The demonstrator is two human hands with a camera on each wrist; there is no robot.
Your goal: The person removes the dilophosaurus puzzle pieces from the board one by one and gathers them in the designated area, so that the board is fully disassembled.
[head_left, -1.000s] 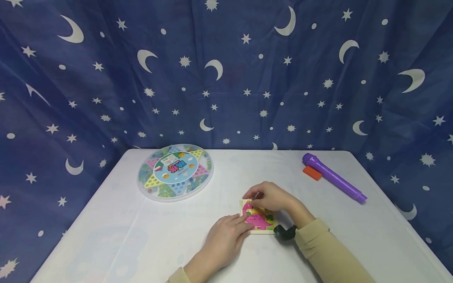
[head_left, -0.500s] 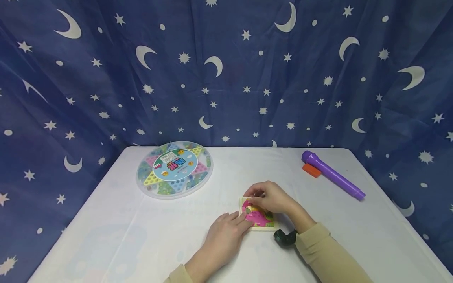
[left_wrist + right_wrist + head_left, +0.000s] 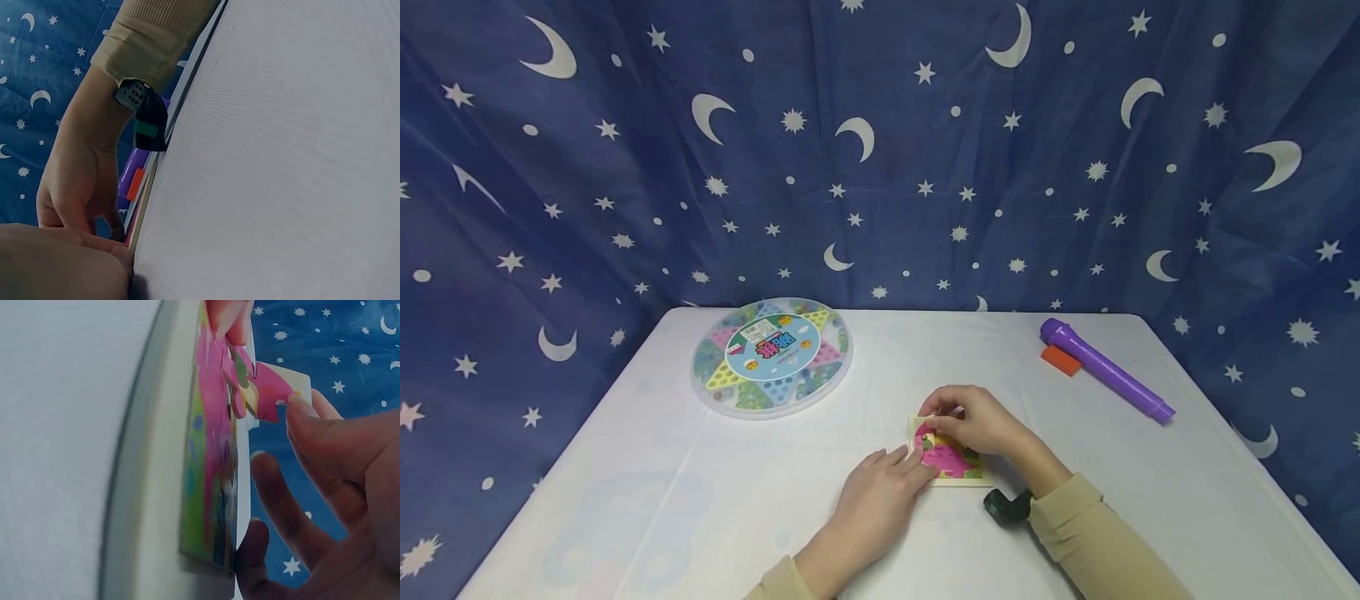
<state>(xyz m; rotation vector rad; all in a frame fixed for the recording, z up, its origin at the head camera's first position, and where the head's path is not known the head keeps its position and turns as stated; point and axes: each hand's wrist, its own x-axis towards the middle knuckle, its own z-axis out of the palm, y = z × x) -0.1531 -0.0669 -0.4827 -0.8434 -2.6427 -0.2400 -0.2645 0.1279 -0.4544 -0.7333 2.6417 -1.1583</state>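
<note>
A small jigsaw puzzle (image 3: 952, 460) with a pink dinosaur picture lies on the white table in front of me. My right hand (image 3: 976, 421) is over its upper part, pinching a pink-and-cream puzzle piece (image 3: 272, 390) between thumb and forefinger. In the right wrist view this piece is tilted up off the board, touching or close to another raised piece; its other fingers are spread near the board's edge. My left hand (image 3: 880, 496) rests at the puzzle's left side, fingers fairly straight, fingertips touching it. The left hand partly hides the puzzle's lower left corner.
A round, clear Chinese checkers box (image 3: 771, 358) lies at the back left. At the back right is a purple microphone-shaped toy (image 3: 1108, 371) beside a small orange block (image 3: 1061, 361). A dark wrist device (image 3: 1007, 507) sits under my right wrist. A starry blue curtain (image 3: 880, 167) hangs behind.
Both hands stay almost in place. Puzzle pieces at the board's upper left, by my right fingertips, have shifted slightly away from me. The head view has tilted a little.
</note>
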